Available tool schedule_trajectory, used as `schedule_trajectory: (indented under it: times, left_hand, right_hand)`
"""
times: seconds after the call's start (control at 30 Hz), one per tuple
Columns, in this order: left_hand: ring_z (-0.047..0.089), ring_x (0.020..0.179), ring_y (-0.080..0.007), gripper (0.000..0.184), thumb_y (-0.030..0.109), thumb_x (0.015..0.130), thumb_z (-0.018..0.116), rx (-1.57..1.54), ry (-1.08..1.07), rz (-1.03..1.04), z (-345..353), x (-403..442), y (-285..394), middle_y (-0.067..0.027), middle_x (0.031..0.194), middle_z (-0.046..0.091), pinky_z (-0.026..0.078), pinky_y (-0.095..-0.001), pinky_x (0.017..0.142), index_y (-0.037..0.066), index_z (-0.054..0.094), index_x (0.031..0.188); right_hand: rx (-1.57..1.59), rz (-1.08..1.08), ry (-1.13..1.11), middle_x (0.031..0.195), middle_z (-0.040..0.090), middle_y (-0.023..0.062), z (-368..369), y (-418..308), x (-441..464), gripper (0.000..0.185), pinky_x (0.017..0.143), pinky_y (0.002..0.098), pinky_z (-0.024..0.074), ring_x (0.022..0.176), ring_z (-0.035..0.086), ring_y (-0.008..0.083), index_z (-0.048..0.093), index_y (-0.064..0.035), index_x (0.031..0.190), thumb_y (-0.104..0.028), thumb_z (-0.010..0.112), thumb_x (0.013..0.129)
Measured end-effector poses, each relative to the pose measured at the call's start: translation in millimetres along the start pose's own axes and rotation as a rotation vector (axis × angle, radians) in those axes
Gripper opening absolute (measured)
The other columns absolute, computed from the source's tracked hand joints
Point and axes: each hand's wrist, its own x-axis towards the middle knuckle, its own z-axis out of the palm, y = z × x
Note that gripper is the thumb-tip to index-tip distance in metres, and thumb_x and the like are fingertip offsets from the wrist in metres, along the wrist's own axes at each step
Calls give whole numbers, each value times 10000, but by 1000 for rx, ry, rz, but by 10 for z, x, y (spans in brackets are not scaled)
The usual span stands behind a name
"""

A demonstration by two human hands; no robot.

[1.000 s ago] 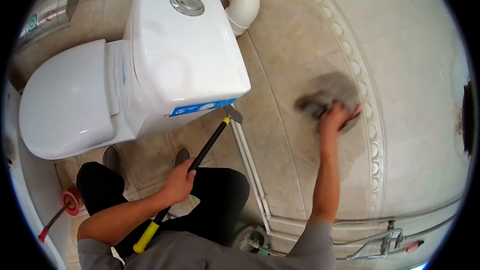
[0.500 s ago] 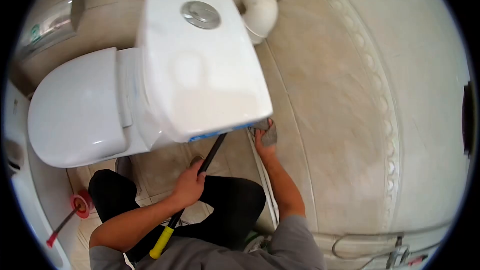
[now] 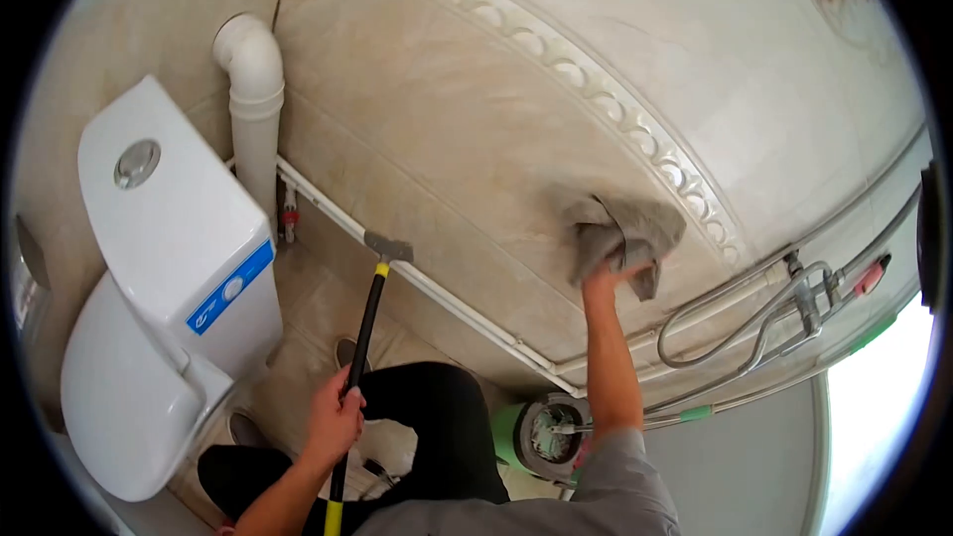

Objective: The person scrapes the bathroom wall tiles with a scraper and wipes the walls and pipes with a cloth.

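Observation:
My left hand [image 3: 336,419] is wrapped around the black handle of a long scraper [image 3: 369,323] with yellow bands. Its flat grey blade points up, close to the white pipe along the wall. My right hand [image 3: 613,280] presses a crumpled grey cloth [image 3: 627,233] against the beige tiled wall [image 3: 447,129], below the raised border. The cloth is smeared by motion and covers part of my fingers.
A white toilet [image 3: 184,223] with a blue label stands at the left, beside a white drain elbow [image 3: 250,65]. A thin white pipe [image 3: 447,298] runs low along the wall. At the right are a shower mixer [image 3: 806,303] and a green bucket [image 3: 511,434] with a mop.
The view has swung right. My right hand has moved with the cloth from beside the toilet tank to the wall farther right. The scraper, its blade now in sight, stays in my left hand.

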Motion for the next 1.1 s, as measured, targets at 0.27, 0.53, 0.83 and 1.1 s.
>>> schedule_trajectory:
  times: [0.27,0.53,0.83,1.1]
  left_hand:
    - [477,482,-90,381,94,1017,519,-10,-22,-35,221,3,-104,-9,675,504,382,-254,396,35,487,1393]
    - [433,365,-100,112,111,990,599,152,-8,140,356,-379,378,-33,631,530,330,-259,338,49,513,1028]
    - [613,643,-109,140,142,1002,606,77,-76,453,1004,-580,787,-86,993,634,372,-238,354,69,515,1080]
    - [557,590,-103,270,2,877,658,337,212,542,1070,-680,629,-62,914,595,412,-241,396,52,459,1053]
  right_hand:
    - [-1585,-252,-955,1057,619,210,328,-502,-284,311,1189,533,240,977,573,395,608,-54,1055,-104,642,749]
    - [-193,1207,-169,972,700,136,-201,-637,-1287,195,968,427,467,932,659,270,676,17,919,-138,576,857]
    - [-31,1444,-336,1146,709,151,500,-1956,-1652,416,922,418,541,1026,690,279,673,24,1171,-246,522,893]
    - [909,1147,-597,1474,523,91,374,-1708,-2869,787,1138,415,385,1335,502,257,376,-65,1535,-186,674,817]
